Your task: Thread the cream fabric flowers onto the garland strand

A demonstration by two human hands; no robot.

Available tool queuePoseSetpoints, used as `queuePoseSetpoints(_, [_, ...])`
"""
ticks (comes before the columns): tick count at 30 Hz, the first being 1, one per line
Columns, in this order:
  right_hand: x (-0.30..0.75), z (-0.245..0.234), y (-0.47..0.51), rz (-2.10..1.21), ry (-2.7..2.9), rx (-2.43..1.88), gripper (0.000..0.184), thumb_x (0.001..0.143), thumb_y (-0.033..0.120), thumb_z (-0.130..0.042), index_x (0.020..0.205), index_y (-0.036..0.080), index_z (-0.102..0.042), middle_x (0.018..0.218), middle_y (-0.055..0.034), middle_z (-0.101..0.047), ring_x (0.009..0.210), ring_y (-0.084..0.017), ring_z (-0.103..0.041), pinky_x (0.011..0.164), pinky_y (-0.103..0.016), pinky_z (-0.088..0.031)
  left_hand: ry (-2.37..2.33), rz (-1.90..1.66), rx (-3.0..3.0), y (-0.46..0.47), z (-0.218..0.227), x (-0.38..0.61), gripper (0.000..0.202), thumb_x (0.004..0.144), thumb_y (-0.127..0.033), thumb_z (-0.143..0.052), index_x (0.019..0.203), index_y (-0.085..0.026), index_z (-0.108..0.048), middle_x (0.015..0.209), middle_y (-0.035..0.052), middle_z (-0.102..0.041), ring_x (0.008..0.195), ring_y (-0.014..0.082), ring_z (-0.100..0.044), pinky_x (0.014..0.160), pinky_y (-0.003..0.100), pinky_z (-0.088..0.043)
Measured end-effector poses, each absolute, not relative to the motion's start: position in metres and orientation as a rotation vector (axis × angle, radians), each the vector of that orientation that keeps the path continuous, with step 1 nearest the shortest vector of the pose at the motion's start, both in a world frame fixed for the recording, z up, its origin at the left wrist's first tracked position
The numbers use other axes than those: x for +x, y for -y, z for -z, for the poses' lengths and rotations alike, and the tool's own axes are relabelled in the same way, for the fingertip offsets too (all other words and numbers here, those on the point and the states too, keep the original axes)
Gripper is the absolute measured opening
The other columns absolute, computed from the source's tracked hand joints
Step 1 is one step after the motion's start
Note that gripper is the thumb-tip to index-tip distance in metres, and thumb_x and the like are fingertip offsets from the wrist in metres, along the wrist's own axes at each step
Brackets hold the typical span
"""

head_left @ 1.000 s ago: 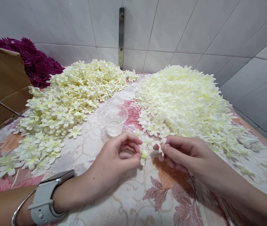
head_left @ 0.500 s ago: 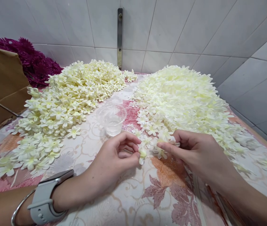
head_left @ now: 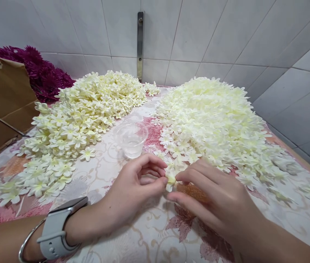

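A small pale yellow-white artificial flower [head_left: 170, 181] is pinched by its edge between the thumb and fingers of my left hand [head_left: 144, 179]. From the right, my right hand [head_left: 212, 197] reaches toward it, its forefinger at the petals and its thumb lower and apart. Nothing shows between that thumb and forefinger; whether the forefinger touches the flower I cannot tell. Just beyond my left hand stands a clear plastic cup [head_left: 132, 144] with some clear liquid in it. Loose white petals lie right behind the held flower.
A heap of yellowish flowers [head_left: 89, 106] rises at the left, and a whiter heap of flower pieces [head_left: 206, 113] at the right. Purple flowers [head_left: 44, 75] and a brown cardboard box [head_left: 4, 95] stand far left. A patterned tablecloth [head_left: 144, 237] lies underneath; a tiled wall [head_left: 198, 33] is behind.
My right hand has moved left from the edge of the right heap to the held flower, and its thumb and forefinger have parted. The left hand has barely moved.
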State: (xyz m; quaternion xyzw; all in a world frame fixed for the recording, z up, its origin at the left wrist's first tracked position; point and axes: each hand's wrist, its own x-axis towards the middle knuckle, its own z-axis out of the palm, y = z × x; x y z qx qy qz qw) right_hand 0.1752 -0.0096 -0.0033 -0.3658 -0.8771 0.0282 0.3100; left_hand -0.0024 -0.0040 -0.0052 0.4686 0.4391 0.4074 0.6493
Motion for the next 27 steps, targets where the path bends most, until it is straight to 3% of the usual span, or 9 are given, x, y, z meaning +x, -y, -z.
queuePoseSetpoints(5, [0.176,-0.001,0.005,-0.616,2.241,-1.119,0.021,0.088,0.017,-0.053,0.067,0.018,-0.057,0.060,0.0023,-0.056,0.057,-0.011,-0.051,0.054,-0.021,-0.038,-0.926,-0.909,1.068,0.005,0.003,-0.004,0.012,0.072,-0.012,-0.069,0.080,-0.017,-0.061,0.077,-0.0036,-0.061,0.075,0.0080,-0.058,0.067,0.015,-0.048])
queuePoseSetpoints(12, [0.180,-0.006,-0.001,-1.075,2.057,-1.221,0.022,0.087,0.024,-0.054,0.066,0.020,-0.058,0.060,0.0045,-0.057,0.056,-0.009,-0.051,0.052,-0.021,-0.036,-0.936,-0.887,1.012,0.004,0.004,-0.002,0.014,0.071,-0.012,-0.070,0.080,-0.017,-0.061,0.073,-0.0037,-0.060,0.069,0.0072,-0.056,0.060,0.014,-0.046])
queuePoseSetpoints(16, [0.184,-0.008,-0.004,-1.095,2.041,-1.262,0.022,0.088,0.027,-0.052,0.067,0.020,-0.058,0.060,0.0048,-0.056,0.055,-0.009,-0.049,0.051,-0.021,-0.034,-1.032,-0.881,1.024,0.004,0.005,-0.003,0.014,0.070,-0.012,-0.067,0.079,-0.018,-0.059,0.067,-0.0042,-0.058,0.062,0.0076,-0.054,0.053,0.015,-0.043])
queuePoseSetpoints(23, [0.181,-0.012,-0.003,-1.017,2.073,-1.356,0.026,0.087,0.027,-0.047,0.063,0.019,-0.053,0.056,0.0042,-0.050,0.052,-0.010,-0.044,0.047,-0.022,-0.031,-1.106,-0.894,1.081,0.002,0.004,-0.002,0.015,0.064,-0.008,-0.063,0.074,-0.017,-0.058,0.066,-0.0039,-0.058,0.061,0.0082,-0.054,0.053,0.016,-0.042])
queuePoseSetpoints(27, [0.188,-0.008,-0.005,-0.830,2.012,-1.432,0.026,0.086,0.028,-0.047,0.062,0.020,-0.052,0.052,0.0044,-0.048,0.047,-0.009,-0.042,0.044,-0.022,-0.030,-1.155,-0.876,1.062,0.002,0.005,-0.002,0.019,0.060,-0.004,-0.059,0.074,-0.016,-0.058,0.058,-0.0055,-0.056,0.054,0.0062,-0.050,0.047,0.014,-0.037])
